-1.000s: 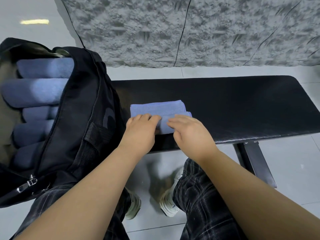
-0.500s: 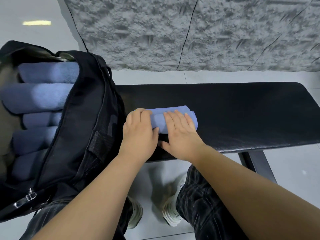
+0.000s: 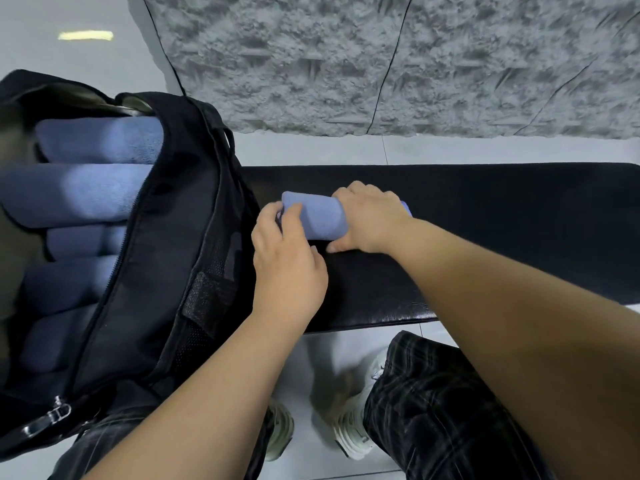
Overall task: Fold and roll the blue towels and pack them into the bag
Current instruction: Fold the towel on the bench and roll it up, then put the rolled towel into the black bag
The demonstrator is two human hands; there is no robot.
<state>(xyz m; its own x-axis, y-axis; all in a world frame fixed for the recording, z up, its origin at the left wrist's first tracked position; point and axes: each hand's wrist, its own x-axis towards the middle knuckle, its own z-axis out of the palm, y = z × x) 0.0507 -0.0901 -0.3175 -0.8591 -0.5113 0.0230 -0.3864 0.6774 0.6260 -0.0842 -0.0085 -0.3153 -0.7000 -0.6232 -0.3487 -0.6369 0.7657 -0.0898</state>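
A blue towel (image 3: 320, 218), rolled into a short cylinder, lies on the black bench (image 3: 485, 220) just right of the bag. My right hand (image 3: 370, 220) grips the roll's right half, fingers curled over its top and thumb under the near side. My left hand (image 3: 287, 258) pinches the roll's left end with thumb and fingers. The black bag (image 3: 180, 271) stands open at the left, resting on my lap, with several rolled blue towels (image 3: 90, 195) stacked inside it.
The bench pad stretches to the right with bare black surface. A rough grey stone wall (image 3: 415, 64) rises behind it. Pale floor tiles, my plaid trousers (image 3: 433, 410) and white shoes (image 3: 349, 434) show below the bench's near edge.
The flat folded towel has been rolled away from me into a tight cylinder. My right hand went from pressing flat to gripping the roll; my left hand shifted to its left end.
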